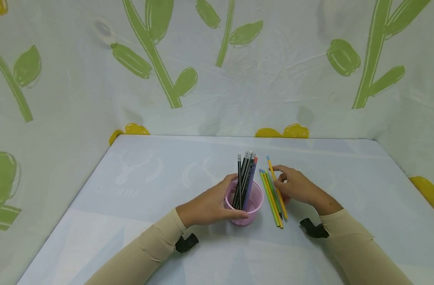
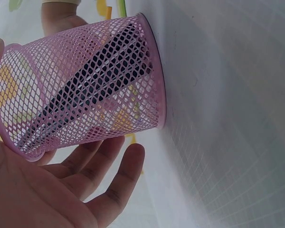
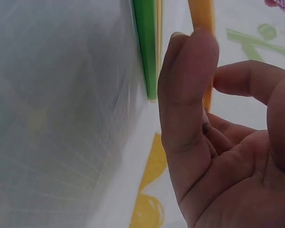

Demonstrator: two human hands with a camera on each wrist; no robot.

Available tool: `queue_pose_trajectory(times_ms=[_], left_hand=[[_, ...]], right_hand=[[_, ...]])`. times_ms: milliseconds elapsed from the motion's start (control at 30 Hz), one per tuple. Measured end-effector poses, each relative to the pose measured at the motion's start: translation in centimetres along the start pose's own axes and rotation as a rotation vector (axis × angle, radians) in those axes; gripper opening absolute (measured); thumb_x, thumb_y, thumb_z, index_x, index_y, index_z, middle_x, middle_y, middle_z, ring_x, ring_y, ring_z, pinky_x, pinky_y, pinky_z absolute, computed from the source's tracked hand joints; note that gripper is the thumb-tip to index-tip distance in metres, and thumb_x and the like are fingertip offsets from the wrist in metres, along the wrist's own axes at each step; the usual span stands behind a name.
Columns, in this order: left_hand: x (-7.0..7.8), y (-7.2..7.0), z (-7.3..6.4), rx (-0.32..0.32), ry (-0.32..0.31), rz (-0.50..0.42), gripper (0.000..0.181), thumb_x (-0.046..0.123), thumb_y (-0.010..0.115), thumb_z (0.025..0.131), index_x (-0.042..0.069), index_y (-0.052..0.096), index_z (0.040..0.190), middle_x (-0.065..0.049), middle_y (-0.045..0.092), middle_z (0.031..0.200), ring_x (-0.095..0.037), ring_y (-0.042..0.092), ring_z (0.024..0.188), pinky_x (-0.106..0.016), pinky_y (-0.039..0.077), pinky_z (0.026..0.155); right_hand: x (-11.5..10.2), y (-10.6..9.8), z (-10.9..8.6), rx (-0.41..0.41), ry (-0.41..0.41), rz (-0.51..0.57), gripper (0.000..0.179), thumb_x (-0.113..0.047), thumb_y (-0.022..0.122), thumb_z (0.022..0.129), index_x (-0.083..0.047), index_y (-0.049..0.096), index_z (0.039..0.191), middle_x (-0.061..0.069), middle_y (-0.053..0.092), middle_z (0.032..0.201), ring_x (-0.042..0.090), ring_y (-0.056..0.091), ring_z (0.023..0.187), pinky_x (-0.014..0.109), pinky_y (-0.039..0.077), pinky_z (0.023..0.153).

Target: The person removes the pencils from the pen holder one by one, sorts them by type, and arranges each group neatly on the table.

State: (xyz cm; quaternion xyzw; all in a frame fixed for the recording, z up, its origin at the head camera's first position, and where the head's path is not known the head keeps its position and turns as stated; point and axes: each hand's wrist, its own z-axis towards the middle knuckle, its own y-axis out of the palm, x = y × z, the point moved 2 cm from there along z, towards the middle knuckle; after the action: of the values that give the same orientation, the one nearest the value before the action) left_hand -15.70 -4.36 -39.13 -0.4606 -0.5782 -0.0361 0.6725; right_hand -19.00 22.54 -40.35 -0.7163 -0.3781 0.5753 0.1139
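In the head view my left hand (image 1: 209,205) grips a pink mesh pencil cup (image 1: 246,220), thumb at the near rim and fingers round the far side. The cup stands upright, its mesh wall (image 2: 57,95) close in the left wrist view. Several black pencils (image 1: 242,184) with silvery ends lean inside it, beside a purple pencil (image 1: 251,178) with a red end. My right hand (image 1: 298,187) pinches a yellow-orange pencil (image 1: 270,164) with a blue end between thumb and fingers. In the right wrist view that orange pencil (image 3: 202,14) passes between the fingertips.
Left of the held pencil, several loose pencils lie side by side: a light green pencil (image 1: 269,198), a yellow one and a darker green pencil (image 3: 145,42). The white table (image 1: 131,221) has faint printed patterns. A leaf-printed curtain (image 1: 273,87) borders its back and sides.
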Motion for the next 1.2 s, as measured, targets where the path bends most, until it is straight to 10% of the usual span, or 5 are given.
queue_pose_trajectory(times_ms=[1200], left_hand=[[0.01,0.01,0.0,0.003,-0.007,0.008,0.102,0.058,0.078,0.08,0.026,0.019,0.156,0.005,0.055,0.136,-0.007,0.054,0.124,-0.039,0.045,0.108]], right_hand=[[0.85,0.62,0.09,-0.054,0.02,-0.108,0.064,-0.017,0.063,0.099,0.001,0.033,0.153,0.01,0.064,0.088,0.017,0.065,0.052,0.034,0.057,0.053]])
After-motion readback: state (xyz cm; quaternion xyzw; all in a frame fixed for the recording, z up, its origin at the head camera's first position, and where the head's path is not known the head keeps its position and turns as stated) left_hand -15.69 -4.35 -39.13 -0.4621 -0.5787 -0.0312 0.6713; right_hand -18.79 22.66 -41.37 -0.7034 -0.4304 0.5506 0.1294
